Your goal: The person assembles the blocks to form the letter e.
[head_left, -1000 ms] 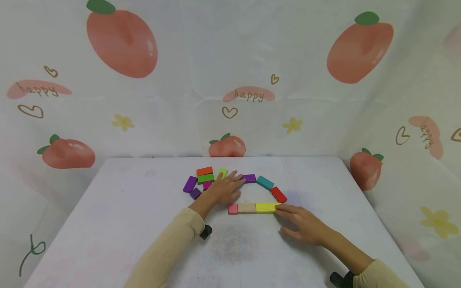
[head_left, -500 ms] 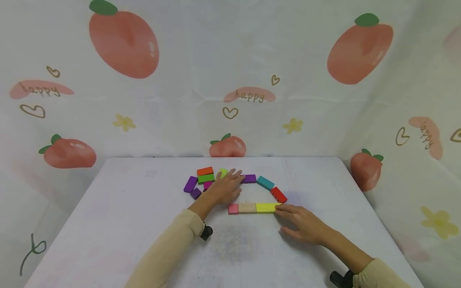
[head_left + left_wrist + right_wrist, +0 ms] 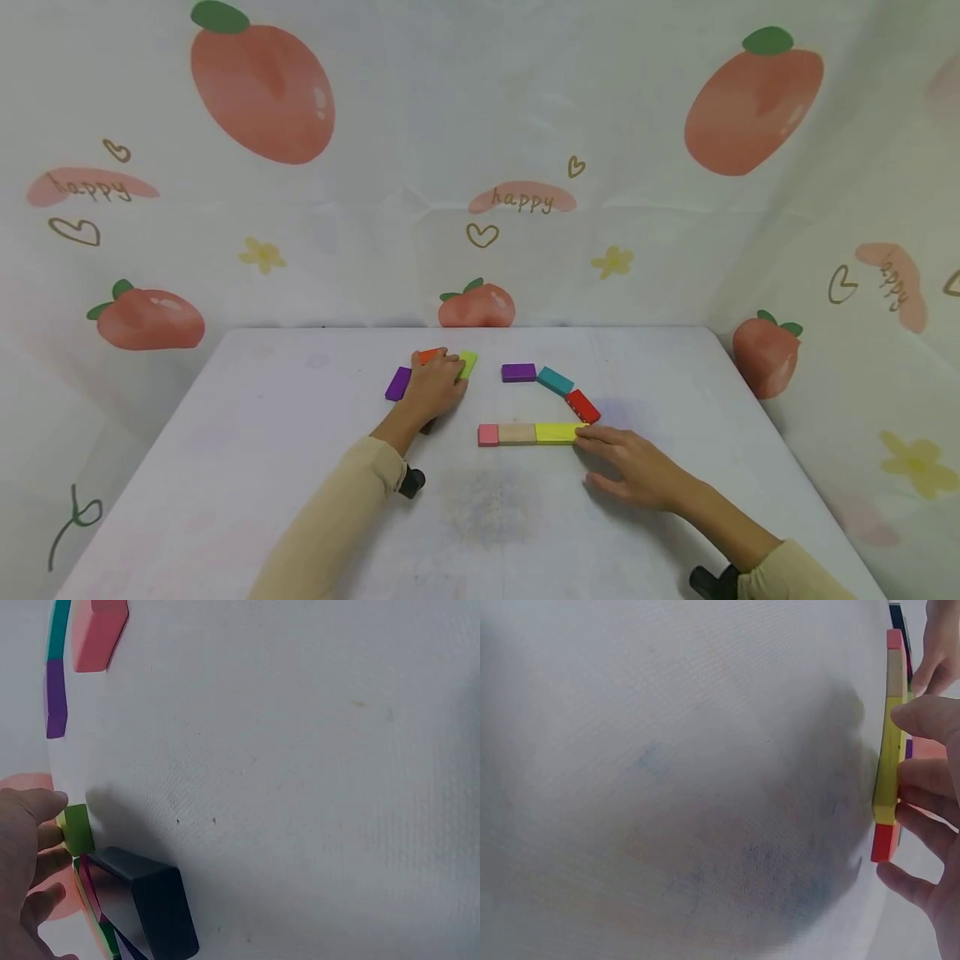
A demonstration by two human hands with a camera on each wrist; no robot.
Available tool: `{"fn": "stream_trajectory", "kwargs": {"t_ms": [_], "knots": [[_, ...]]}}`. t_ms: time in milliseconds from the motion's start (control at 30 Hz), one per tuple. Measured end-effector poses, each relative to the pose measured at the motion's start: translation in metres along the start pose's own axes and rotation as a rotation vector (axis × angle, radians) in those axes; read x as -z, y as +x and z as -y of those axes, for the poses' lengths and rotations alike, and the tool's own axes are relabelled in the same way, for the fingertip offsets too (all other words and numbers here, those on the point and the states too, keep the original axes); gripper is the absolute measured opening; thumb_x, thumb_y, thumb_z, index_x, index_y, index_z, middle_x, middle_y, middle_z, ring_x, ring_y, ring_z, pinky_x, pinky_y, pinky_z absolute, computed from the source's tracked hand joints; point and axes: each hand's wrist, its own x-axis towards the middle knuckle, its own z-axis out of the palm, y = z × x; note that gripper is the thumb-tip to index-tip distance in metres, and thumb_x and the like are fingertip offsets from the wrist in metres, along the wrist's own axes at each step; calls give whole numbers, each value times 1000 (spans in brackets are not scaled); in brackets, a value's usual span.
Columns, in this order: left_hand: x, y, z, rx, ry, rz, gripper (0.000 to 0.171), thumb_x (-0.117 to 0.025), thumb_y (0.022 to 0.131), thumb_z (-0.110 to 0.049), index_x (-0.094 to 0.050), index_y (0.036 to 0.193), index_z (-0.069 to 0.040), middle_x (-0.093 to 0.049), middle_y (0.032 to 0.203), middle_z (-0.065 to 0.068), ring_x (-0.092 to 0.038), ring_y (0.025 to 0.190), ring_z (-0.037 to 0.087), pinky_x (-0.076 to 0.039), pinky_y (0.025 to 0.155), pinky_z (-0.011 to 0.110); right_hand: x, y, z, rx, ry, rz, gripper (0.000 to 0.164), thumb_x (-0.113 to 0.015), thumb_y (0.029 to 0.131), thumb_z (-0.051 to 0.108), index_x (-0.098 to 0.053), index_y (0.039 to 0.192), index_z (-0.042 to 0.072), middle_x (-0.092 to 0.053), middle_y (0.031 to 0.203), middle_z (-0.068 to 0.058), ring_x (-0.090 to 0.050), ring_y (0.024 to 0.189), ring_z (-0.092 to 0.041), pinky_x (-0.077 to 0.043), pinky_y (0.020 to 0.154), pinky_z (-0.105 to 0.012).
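Observation:
My left hand [image 3: 431, 390] reaches over the cluster of coloured blocks at the back left, its fingertips over the orange block [image 3: 431, 356]. In the left wrist view its thumb stretches toward the lime block [image 3: 76, 829], and the other fingers lie behind the blocks. The hand hides most of the cluster. With fingers extended, my right hand [image 3: 630, 467] rests at the right end of the yellow block [image 3: 555, 433]. That block lies in a straight row with a plain wood block [image 3: 517, 434] and a pink block [image 3: 487, 435].
Behind the row, a purple block [image 3: 518, 372], a teal block [image 3: 555, 381] and a red block [image 3: 582, 406] form a curve. Another purple block [image 3: 398, 383] lies left of my left hand. The white table [image 3: 225, 467] meets a patterned cloth [image 3: 360, 250] at the back.
My left hand has moved left, from beside the back purple block to over the orange and green blocks. The lime block shows more now. My right hand stays in place.

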Motion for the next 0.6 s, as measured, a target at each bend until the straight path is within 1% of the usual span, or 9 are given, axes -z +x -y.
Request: {"fn": "stream_trajectory", "kwargs": {"t_ms": [233, 367, 433, 600], "knots": [[-2, 0, 4, -28, -11, -23, 38, -58, 100, -25, -63, 134, -10, -60, 139, 9, -41, 140, 31, -18, 111, 70, -1, -1, -2, 5, 3, -2, 52, -76, 86, 29, -65, 131, 6, -60, 137, -10, -60, 121, -27, -53, 94, -50], [-3, 0, 5, -64, -31, -33, 36, -62, 98, -25, -66, 132, -10, -61, 137, 9, -42, 140, 31, -19, 111, 69, -1, -1, -2, 5, 3, -3, 52, -77, 86, 30, -65, 131, 5, -60, 137, -10, -60, 120, -27, -53, 94, -49], [-2, 0, 6, -83, -43, -24, 36, -63, 98, -24, -66, 131, -11, -62, 137, 8, -41, 141, 30, -20, 111, 68, -1, -1, -2, 6, 5, -6, 52, -77, 86, 30, -65, 131, 6, -60, 137, -9, -60, 121, -26, -53, 94, -49], [1, -3, 7, -127, -73, 34, 38, -65, 97, -24, -65, 133, -12, -59, 140, 5, -37, 143, 29, -22, 113, 65, -2, -1, -2, 3, 11, -7, 52, -77, 86, 29, -65, 131, 6, -60, 137, -10, -60, 120, -27, -53, 93, -49]]}}
